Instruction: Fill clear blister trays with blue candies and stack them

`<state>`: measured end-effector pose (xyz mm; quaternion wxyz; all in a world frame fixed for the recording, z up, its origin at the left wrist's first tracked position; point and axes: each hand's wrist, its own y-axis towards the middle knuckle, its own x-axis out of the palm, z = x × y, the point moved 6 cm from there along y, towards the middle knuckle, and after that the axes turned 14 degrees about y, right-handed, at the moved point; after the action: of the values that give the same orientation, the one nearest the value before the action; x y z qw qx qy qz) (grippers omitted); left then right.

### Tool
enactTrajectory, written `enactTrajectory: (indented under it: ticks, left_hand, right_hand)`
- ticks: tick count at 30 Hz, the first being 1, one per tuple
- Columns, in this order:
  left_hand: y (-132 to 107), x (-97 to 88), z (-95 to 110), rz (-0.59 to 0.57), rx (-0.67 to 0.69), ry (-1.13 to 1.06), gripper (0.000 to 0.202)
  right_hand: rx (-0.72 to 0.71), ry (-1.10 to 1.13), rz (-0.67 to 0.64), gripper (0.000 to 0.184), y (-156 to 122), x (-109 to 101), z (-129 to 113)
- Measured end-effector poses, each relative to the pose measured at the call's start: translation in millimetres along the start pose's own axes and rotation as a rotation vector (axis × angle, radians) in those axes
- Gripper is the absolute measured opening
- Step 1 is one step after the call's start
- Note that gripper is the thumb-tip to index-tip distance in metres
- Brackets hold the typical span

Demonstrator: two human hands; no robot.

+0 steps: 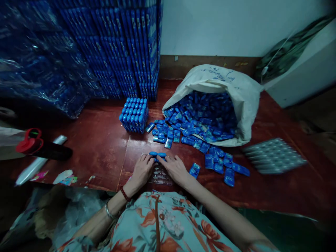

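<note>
My left hand (142, 170) and my right hand (175, 170) meet at the table's front edge, close to my body. Their fingers are curled and pressed against small blue plastic cases (153, 153) with rounded ends, two of which show beyond the fingertips. Beneath the hands lies a clear plastic tray with pockets (160, 177), partly covered by them. A loose blue case (194, 170) lies flat just right of my right hand. Ahead stands a neat block of blue cases (133, 115), set upright in rows.
A white sack (244, 94) lies on its side, spilling many blue cases (194, 129) across the red-brown table (97, 140). Right of it is a stack of clear trays (275, 155). Tall blue stacks (126, 49) rise at back left. A red-lidded bottle (44, 147) lies at left.
</note>
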<state>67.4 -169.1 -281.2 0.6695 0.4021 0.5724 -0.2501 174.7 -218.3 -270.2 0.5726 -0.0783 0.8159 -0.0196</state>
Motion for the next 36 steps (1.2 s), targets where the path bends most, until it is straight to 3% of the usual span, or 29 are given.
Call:
enactTrajectory:
  ticks: [3,5,8,11,14,16,19,22,26,32,36]
  left_hand:
    - [10.2,-15.7,-14.7,0.117,-0.066,-0.105,0.019]
    - [29.2,-18.2,-29.6,0.138,-0.086,-0.245,0.022]
    - [75.1,-1.4,-41.7,-0.018,0.044,-0.377,0.022]
    - [116.9,25.1,-36.1,-0.224,0.277,-0.339,0.018]
    - [140.6,41.6,-30.9,-0.247,0.361,-0.196,0.025]
    - [143.9,48.1,-30.4,-0.239,0.372,-0.068,0.035]
    - [135.5,52.6,-37.3,-0.259,0.342,-0.008,0.044]
    - [118.5,52.8,-49.5,-0.296,0.306,-0.019,0.039]
    - [91.1,47.0,-72.0,-0.293,0.165,-0.036,0.029]
    - [32.2,16.1,-103.3,-0.024,-0.169,-0.383,0.023]
    - [-19.9,-1.1,-110.7,0.067,-0.381,-0.513,0.023]
  right_hand:
    - [0.021,0.046,0.14,0.047,-11.1,-4.6,10.8]
    - [0.064,0.104,0.267,0.042,-12.8,-12.3,26.6]
    - [0.187,0.198,0.402,0.036,2.1,-21.7,62.4]
    - [0.202,0.248,0.328,0.035,34.9,-18.9,88.0]
    - [0.154,0.204,0.2,0.039,60.7,-13.4,96.2]
    - [0.155,0.19,0.153,0.04,66.5,-12.3,98.9]
    - [0.186,0.211,0.126,0.044,62.2,-13.3,102.9]
    - [0.199,0.214,0.12,0.044,51.0,-11.9,104.6]
    - [0.156,0.213,0.22,0.034,30.6,-6.4,102.3]
    - [0.12,0.398,0.366,0.019,-4.3,6.1,107.7]
    - [0.109,0.592,0.471,0.018,-29.2,2.6,110.9]
